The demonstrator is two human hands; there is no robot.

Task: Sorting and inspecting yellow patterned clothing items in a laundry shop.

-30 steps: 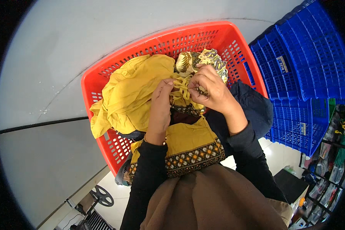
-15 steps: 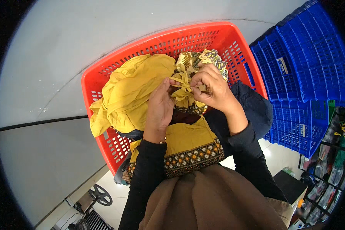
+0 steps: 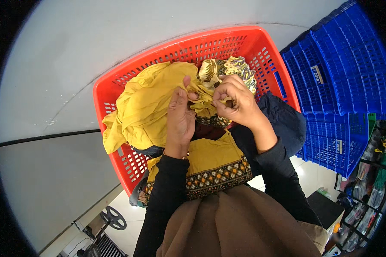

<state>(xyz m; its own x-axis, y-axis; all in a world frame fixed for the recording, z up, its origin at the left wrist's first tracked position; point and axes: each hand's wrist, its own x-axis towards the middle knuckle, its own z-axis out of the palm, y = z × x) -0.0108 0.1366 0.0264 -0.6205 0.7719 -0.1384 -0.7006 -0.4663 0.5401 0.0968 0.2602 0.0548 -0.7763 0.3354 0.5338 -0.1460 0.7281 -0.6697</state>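
Observation:
A yellow garment (image 3: 148, 100) lies heaped in a red laundry basket (image 3: 99, 96), with its gathered part between my hands. My right hand (image 3: 238, 100) pinches this yellow cloth between thumb and fingertips. On the other side my left hand (image 3: 180, 120) has its fingers around the bunched cloth, one finger pointing up; some of its fingers are partly hidden by the fabric. Just past my right hand is a cream and brown patterned cloth (image 3: 239, 66). Nearer to me, a yellow piece with a dark floral border (image 3: 218, 175) hangs over the basket's near side.
Dark navy cloth (image 3: 283, 122) bulges over the basket's right side. Blue plastic crates (image 3: 349, 55) are stacked at the right, with a rack of plastic-wrapped goods (image 3: 366, 192) below them. A grey wall (image 3: 73, 51) stands behind the basket. At lower left is a black handwheel (image 3: 113, 217).
The looped yellow strip between my hands has lost its bow-like shape and looks more bunched. One left finger has lifted away from the thumb. My right hand keeps nearly the same place.

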